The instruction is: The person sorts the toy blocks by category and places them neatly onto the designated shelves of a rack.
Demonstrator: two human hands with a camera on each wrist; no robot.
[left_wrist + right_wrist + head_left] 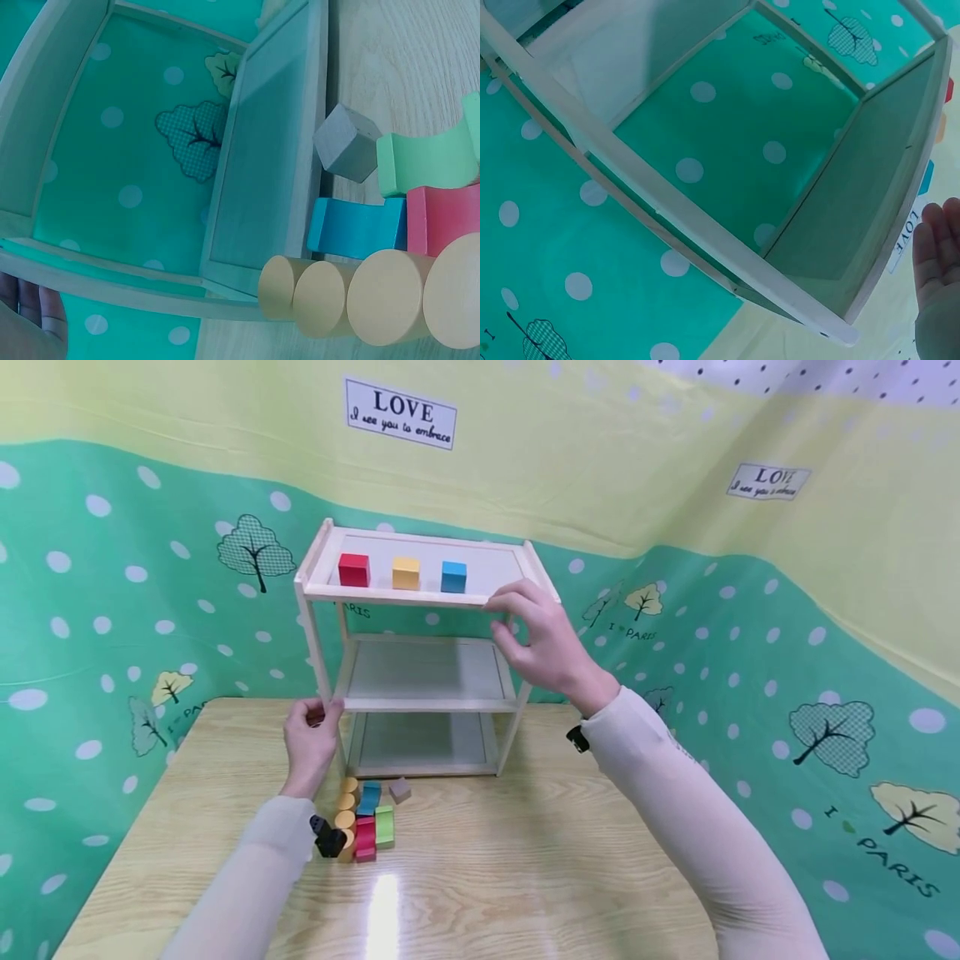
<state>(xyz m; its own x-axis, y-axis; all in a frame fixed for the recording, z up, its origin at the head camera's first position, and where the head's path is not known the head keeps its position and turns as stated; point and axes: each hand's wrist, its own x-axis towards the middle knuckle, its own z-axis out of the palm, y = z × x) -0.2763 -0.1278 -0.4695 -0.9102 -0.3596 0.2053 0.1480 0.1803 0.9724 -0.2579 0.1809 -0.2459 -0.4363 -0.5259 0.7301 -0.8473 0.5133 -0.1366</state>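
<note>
L hand (pixel 310 747) grips the L front post (pixel 313 643) of the rack (pixel 431 704) at abt 8 o'clock from its middle, thumb in front, fingers behind; prob. to steady it. R hand (pixel 547 643) is up at abt 2 o'clock by the top shelf (pixel 390 596), fingers loose, thumb apart, holding nothing; can't tell if it touches. Red cube (pixel 354 571), yellow cube (pixel 406 574) & blue cube (pixel 453 577) stand on that shelf, 11 to 1 o'clock, near its front w/ gaps, prob. so each stands free. On the bench (pixel 570 843), at 7 o'clock, round blocks (pixel 345 821) stand in line w/ blue (pixel 368 797), red (pixel 365 832) & green curved blocks (pixel 385 828) alongside, likely bunched to save space. Grey block (pixel 400 790) sits askew, abt 6 o'clock.
</note>
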